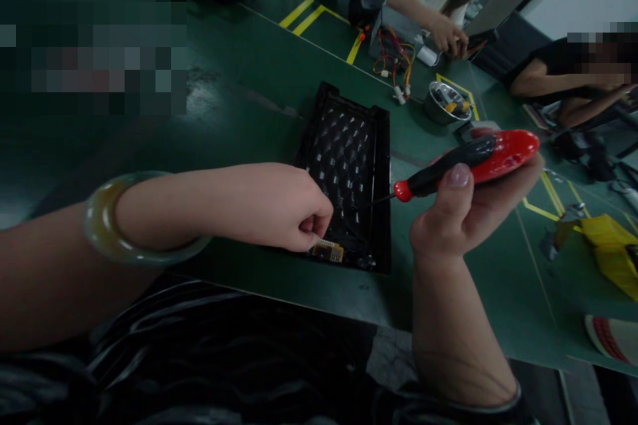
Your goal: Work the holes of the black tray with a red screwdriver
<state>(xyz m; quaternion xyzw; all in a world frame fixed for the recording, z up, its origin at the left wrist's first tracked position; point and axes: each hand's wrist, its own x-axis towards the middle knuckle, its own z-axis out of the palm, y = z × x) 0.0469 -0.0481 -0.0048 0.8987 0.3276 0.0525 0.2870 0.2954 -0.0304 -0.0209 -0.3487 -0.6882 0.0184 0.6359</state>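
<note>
A black plastic panel [343, 146] with a raised diamond pattern lies on the green table before me. At its near end sits a small yellow circuit board [329, 252] with metal ports. My left hand [294, 209] is closed, its fingertips pinching at the board's left edge; what exactly lies between them is partly hidden. My right hand [463, 202] is wrapped round a red and black screwdriver [463, 163], held nearly level above the panel's right side. The dark shaft points left over the panel, and its tip is hard to make out.
Beyond the panel stand a metal bowl [447, 103] of small parts and a bundle of coloured cables [396, 66]. At right lies a yellow tool [611, 249]. Two people sit across the table; one person's hand [448, 36] holds a dark object. The table's edge [299, 305] runs close to me.
</note>
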